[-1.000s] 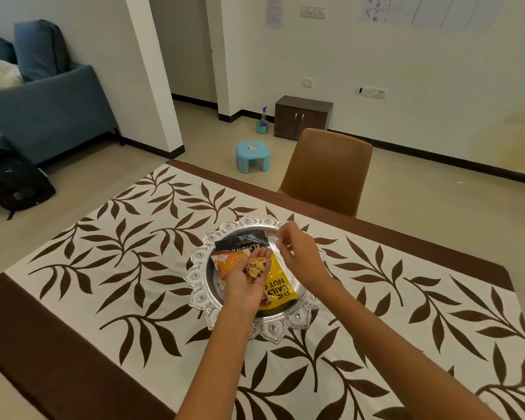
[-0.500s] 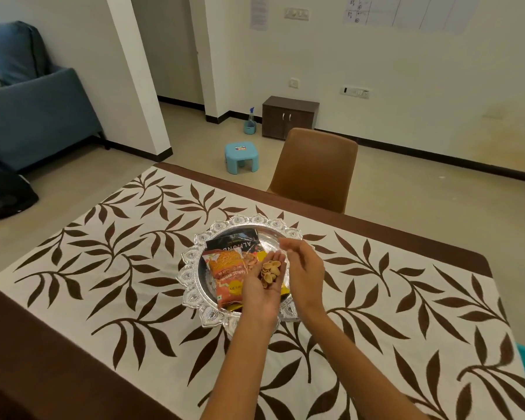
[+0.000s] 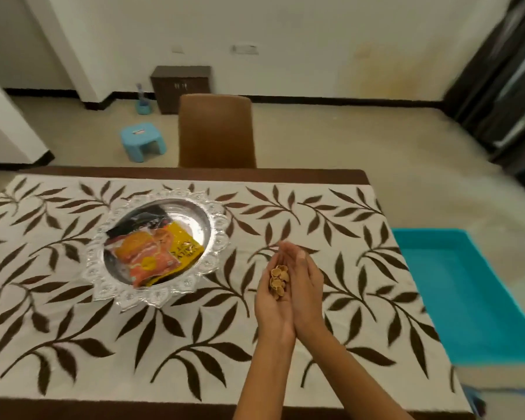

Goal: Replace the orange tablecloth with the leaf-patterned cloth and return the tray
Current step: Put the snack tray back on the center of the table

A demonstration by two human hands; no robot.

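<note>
The leaf-patterned cloth (image 3: 331,213), white with brown leaves, covers the table. On its left half stands the ornate silver tray (image 3: 219,237) with snack packets (image 3: 152,253) in it. To the right of the tray, my left hand (image 3: 270,304) lies palm up above the cloth and carries a small heap of tan nut shells (image 3: 279,280). My right hand (image 3: 308,286) presses edge-on against the left one, fingers straight, walling in the shells. No orange tablecloth is in view.
A brown chair (image 3: 215,131) stands at the table's far side. Behind it are a light blue stool (image 3: 143,140) and a dark low cabinet (image 3: 181,86). A turquoise tub (image 3: 467,283) sits on the floor beside the table's right edge.
Both hands have moved from over the tray to its right, still carrying the shells. My right hand has closed in against the left. The view has swung right.
</note>
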